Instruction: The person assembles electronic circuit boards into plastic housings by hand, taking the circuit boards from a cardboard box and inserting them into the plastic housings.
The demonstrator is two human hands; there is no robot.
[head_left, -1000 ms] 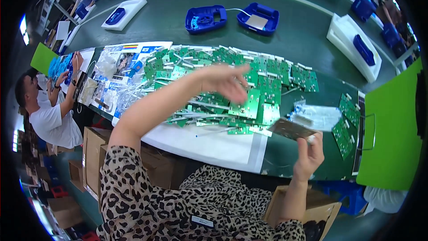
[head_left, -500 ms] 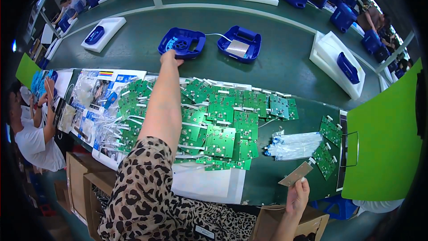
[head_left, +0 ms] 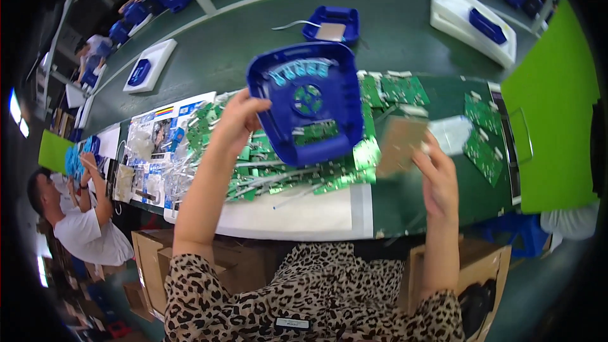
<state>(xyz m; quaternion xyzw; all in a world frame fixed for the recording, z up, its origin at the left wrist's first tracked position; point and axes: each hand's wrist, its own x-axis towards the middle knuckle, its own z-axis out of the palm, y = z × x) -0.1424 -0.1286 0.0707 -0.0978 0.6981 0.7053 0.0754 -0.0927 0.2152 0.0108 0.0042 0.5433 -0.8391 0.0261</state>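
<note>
A blue plastic housing shell (head_left: 310, 130), with a round grille and a row of light-blue buttons, is raised over the bench. Its left edge is gripped by my left hand (head_left: 237, 123), thumb on the inside. To its right, my right hand (head_left: 437, 174) pinches a circuit board (head_left: 403, 144) by its edge, the tan side showing; the board is slightly blurred. Shell and board are apart. Beneath them spread many green circuit boards (head_left: 396, 90) with white cables, partly hidden by the shell.
Another blue shell (head_left: 351, 20) with a cable lies farther back. White foam trays (head_left: 166, 57) holding blue parts stand at left and right. Clear-wrapped strips (head_left: 451, 134) and more boards (head_left: 482, 114) lie at right, beside a bright green panel (head_left: 557, 133). A co-worker (head_left: 88, 225) works at left.
My left hand has lifted the blue shell off the far bench and drawn it near, tilting it up. My right hand has raised the board toward the middle. The view has shifted.
</note>
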